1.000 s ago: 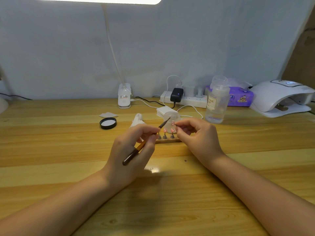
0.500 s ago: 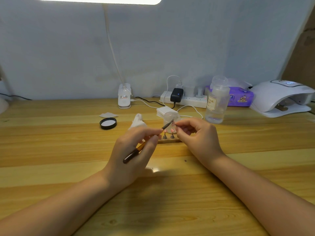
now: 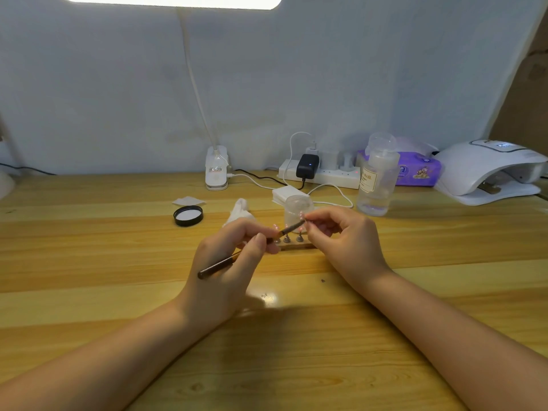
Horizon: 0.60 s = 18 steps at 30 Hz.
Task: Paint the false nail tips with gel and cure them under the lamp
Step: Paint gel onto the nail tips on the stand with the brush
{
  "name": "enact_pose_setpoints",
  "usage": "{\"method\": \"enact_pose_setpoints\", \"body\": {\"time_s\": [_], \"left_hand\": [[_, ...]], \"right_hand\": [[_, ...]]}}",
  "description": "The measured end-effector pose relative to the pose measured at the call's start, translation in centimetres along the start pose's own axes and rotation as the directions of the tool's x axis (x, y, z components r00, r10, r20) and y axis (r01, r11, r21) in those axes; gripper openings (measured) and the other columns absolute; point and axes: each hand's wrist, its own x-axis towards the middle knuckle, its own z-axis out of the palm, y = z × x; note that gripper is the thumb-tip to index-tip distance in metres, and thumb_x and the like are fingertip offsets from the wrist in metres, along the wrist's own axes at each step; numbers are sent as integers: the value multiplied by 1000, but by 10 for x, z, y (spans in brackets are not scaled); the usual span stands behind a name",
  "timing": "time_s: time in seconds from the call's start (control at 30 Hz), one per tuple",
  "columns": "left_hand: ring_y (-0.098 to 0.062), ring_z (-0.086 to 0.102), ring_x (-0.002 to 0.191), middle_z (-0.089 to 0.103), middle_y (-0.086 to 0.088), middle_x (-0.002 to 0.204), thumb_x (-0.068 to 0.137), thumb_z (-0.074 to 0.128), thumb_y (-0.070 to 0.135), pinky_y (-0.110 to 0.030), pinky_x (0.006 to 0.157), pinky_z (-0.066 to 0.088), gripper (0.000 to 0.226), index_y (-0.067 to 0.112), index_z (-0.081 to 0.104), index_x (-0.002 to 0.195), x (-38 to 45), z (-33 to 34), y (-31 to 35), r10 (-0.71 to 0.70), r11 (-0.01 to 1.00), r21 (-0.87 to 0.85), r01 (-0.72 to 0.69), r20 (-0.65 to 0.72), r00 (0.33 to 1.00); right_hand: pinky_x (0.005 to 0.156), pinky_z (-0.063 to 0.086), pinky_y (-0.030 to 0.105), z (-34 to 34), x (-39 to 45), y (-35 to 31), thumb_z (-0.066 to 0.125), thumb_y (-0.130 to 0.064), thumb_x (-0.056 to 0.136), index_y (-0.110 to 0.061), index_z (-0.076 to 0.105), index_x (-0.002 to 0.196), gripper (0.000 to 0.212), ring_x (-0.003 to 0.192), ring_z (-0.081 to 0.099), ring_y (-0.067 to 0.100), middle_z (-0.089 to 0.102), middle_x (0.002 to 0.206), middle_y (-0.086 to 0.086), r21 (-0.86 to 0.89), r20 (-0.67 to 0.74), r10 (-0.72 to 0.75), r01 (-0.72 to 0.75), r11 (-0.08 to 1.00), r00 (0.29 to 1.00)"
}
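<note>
Head view: left hand (image 3: pixel 228 274) is pinching the gel brush (image 3: pixel 252 250); right hand (image 3: pixel 344 241) is pinching a nail tip (image 3: pixel 302 215) at center table, mostly hidden by fingertips; wooden stand (image 3: pixel 296 246) partly occluded.

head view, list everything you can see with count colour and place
table: 1, yellow wood, under it all
brush: 1, dark, in left hand, tip at the held nail
nail tips: about 4, pink, on pegs in the stand, one held
stand: 1, wood, between the hands
jar: 1, clear, behind stand
lid: 1, black, left of centre
tissue: 1, white, crumpled, right of lid
pads: 1 stack, white, behind jar
bottle: 1, clear, right of jar
power strip: 1, white, by wall
wipes: 1 pack, purple, back right
lamp: 1, white, far right
desk light: 1, white, back centre
left hand: grips brush
right hand: fingers pinch a nail
</note>
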Motion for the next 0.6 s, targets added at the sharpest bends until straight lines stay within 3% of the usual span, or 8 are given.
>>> {"method": "enact_pose_setpoints", "body": {"time_s": [0.17,0.37,0.47,0.6], "left_hand": [[-13,70,89,74,-1,90,91,49,30,-19,77,51,27,12,67,101,1,2,0,-31,998,-58,28,-51,998],[-14,70,88,74,-8,89,93,53,17,-21,78,52,22,3,67,102,2,2,-2,-81,991,-109,77,-40,996],[-16,71,84,71,-15,89,88,53,25,-20,77,52,30,0,67,97,0,1,0,-64,984,-171,58,-25,998],[-16,70,88,72,-11,90,87,51,31,-21,78,52,32,6,66,99,1,1,1,-71,983,-174,60,-59,996]], "right_hand": [[67,50,12,-1,-1,0,71,-6,82,-20,72,94,19,75,61,5,70,81,0,18,3,-15,15,1000,1000],[68,49,11,0,0,1,72,-5,82,-19,73,92,17,75,63,4,71,81,0,39,-8,-21,21,999,1000],[67,47,8,0,0,2,72,-4,81,-15,74,93,16,73,62,0,71,81,1,44,-11,-28,28,999,1000],[69,50,11,0,1,2,72,-6,82,-18,73,94,17,77,64,3,71,82,-2,30,-8,-47,47,998,999]]}}
